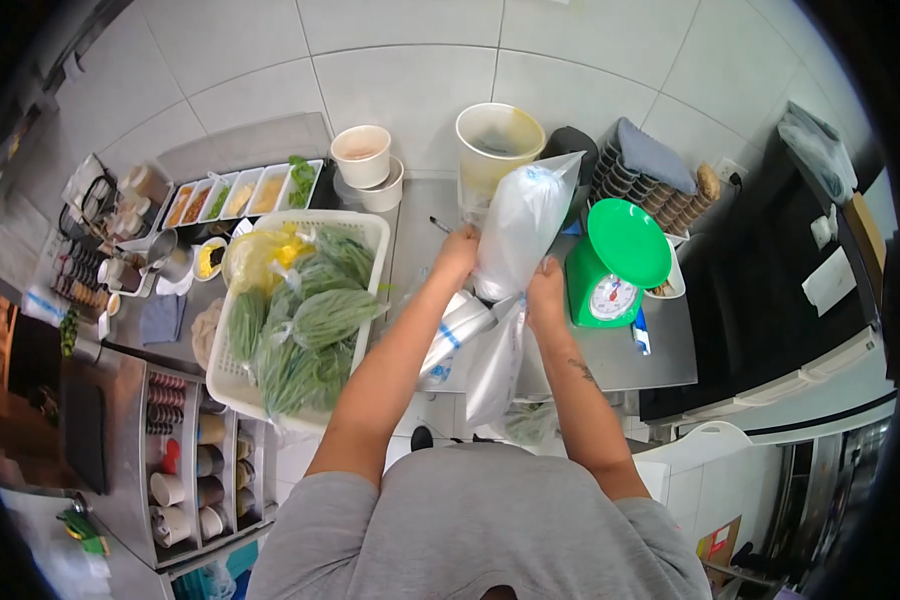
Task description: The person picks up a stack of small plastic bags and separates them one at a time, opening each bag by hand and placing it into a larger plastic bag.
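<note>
Grey metal worktop (pixel 660 366): against pale tiled wall (pixel 400 90)
Whitish translucent plastic bag (pixel 515 225): between hands; puffed out, seems unfilled, view hazy
Left hand (pixel 458 254): pinching its near-left side
Right hand (pixel 545 292): pinching lower right

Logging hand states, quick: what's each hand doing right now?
Left hand: closed on the side of the puffed-up plastic bag.
Right hand: closed on the same bag, lower down.

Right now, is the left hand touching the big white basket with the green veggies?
Apart. The head view shows bare metal table between the left hand and the white basket.
</note>
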`<state>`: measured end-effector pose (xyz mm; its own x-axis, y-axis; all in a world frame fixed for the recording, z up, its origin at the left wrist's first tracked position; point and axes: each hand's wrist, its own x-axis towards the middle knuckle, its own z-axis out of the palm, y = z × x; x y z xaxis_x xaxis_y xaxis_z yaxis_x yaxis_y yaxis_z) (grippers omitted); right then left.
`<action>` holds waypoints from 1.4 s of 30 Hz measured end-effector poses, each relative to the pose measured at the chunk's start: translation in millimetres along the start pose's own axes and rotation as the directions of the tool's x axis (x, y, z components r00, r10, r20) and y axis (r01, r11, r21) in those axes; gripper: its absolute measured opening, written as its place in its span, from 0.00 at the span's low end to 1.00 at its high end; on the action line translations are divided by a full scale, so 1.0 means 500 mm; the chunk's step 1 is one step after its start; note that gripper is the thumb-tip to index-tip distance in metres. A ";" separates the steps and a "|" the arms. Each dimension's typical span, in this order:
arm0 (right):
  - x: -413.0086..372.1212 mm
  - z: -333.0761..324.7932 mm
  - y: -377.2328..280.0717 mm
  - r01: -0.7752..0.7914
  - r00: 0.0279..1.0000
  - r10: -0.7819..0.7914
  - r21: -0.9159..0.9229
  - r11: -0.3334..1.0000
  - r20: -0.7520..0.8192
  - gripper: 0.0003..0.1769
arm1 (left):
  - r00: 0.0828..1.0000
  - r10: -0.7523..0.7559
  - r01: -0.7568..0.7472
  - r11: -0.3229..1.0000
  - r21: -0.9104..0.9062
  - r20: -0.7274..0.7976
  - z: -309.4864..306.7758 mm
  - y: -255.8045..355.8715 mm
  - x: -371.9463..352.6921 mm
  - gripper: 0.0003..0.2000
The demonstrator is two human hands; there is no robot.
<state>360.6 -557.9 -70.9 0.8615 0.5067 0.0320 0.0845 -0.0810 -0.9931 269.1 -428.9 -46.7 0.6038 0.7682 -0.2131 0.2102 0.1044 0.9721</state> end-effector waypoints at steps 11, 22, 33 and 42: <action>-0.174 -0.099 -0.161 0.168 0.939 -0.277 0.432 0.886 0.203 0.22 | 0.753 0.596 -0.645 0.752 0.135 0.278 -0.036 0.089 -0.276 0.09; -0.196 -0.083 -0.220 0.312 0.877 -0.394 0.299 0.902 0.274 0.26 | 0.901 0.330 -0.281 0.938 -0.201 0.283 -0.048 0.099 -0.278 0.04; -0.209 -0.083 -0.235 -0.301 0.869 0.034 0.472 0.828 0.494 0.19 | 0.454 0.891 -0.783 0.398 0.479 0.001 -0.005 0.130 -0.311 0.04; -0.174 -0.118 -0.262 -0.211 0.883 -0.110 0.595 0.775 0.456 0.14 | 0.787 0.613 -0.562 0.760 -0.328 0.073 -0.029 0.207 -0.334 0.11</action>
<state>304.1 -641.9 63.0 0.5231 0.8479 0.0860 -0.4143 0.3411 -0.8438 178.7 -537.3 90.8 0.6597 0.6225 0.4211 -0.4316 -0.1450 0.8904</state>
